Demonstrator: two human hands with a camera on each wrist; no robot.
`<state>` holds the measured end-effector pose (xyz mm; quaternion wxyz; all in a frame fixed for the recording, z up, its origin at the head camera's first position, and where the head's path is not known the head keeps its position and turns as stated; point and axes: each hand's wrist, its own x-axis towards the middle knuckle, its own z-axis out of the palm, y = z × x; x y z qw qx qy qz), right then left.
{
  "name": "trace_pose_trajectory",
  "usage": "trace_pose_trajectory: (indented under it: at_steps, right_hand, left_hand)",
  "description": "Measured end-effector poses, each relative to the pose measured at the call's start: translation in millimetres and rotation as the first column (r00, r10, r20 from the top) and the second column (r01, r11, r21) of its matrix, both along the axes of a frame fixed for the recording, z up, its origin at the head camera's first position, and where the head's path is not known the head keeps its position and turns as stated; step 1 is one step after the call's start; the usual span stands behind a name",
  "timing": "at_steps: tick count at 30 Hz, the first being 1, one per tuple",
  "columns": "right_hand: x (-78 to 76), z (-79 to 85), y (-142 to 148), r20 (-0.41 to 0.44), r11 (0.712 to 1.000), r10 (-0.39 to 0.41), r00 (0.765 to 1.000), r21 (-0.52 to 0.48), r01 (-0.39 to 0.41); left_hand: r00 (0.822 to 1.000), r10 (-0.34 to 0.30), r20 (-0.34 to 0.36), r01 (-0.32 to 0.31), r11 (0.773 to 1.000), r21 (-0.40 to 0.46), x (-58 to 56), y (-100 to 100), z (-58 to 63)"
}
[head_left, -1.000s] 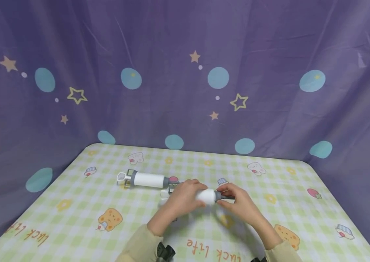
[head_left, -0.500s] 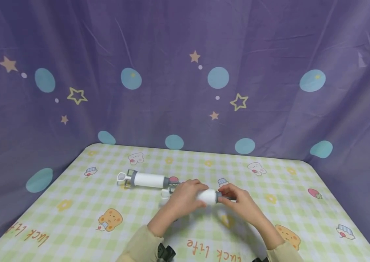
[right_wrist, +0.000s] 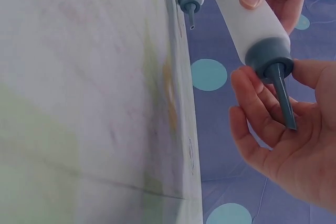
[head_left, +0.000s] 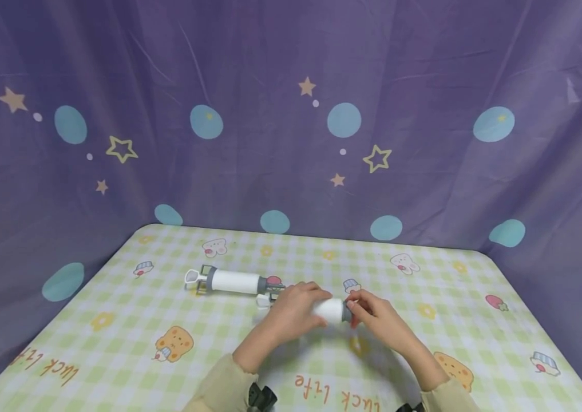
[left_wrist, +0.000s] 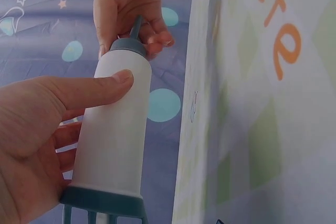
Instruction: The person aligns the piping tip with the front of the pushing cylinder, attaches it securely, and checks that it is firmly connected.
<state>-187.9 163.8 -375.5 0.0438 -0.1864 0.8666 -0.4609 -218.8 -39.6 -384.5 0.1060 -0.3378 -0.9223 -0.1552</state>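
A white syringe with grey end caps (head_left: 328, 310), like an icing syringe, is held above the table by both hands. My left hand (head_left: 298, 309) grips its barrel (left_wrist: 115, 129), the thumb lying across it. My right hand (head_left: 380, 323) pinches the grey nozzle cap (right_wrist: 270, 59) between thumb and fingers. The slanted grey nozzle (right_wrist: 283, 100) points over the right palm. Behind the left hand shows the syringe's white pull handle (head_left: 264, 301). A second similar syringe (head_left: 235, 282) lies on the table farther back and left, its nozzle end near the left hand.
The table's green-and-white checked cloth (head_left: 115, 355) carries printed cartoons and lettering. A purple curtain (head_left: 270, 57) with stars and blue spots hangs behind the table and along its sides.
The right fingers have shifted round the nozzle cap, which covers the nozzle more in the head view. The held syringe has moved slightly right. The second syringe stays put.
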Motion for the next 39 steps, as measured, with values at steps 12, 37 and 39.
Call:
trace_pose_trajectory:
  at_steps: [12, 37, 39]
  right_hand:
    - [-2.0, -1.3, 5, 0.001, 1.000, -0.023, 1.000, -0.004, 0.023]
    - [-15.6, -24.4, 10, -0.150, 0.999, 0.038, 0.988, -0.028, -0.042]
    - [-18.6, -30.0, 12, -0.134, 0.999, 0.040, 0.990, -0.030, -0.044]
  left_hand:
    - [1.000, 0.006, 0.000, -0.006, 1.000, -0.002, -1.9, -1, -1.7]
    - [1.000, 0.006, 0.010, -0.007, 1.000, 0.024, -2.9, -4, -2.3]
    - [1.000, 0.004, 0.010, -0.004, 1.000, 0.023, -2.7, -4, -2.5]
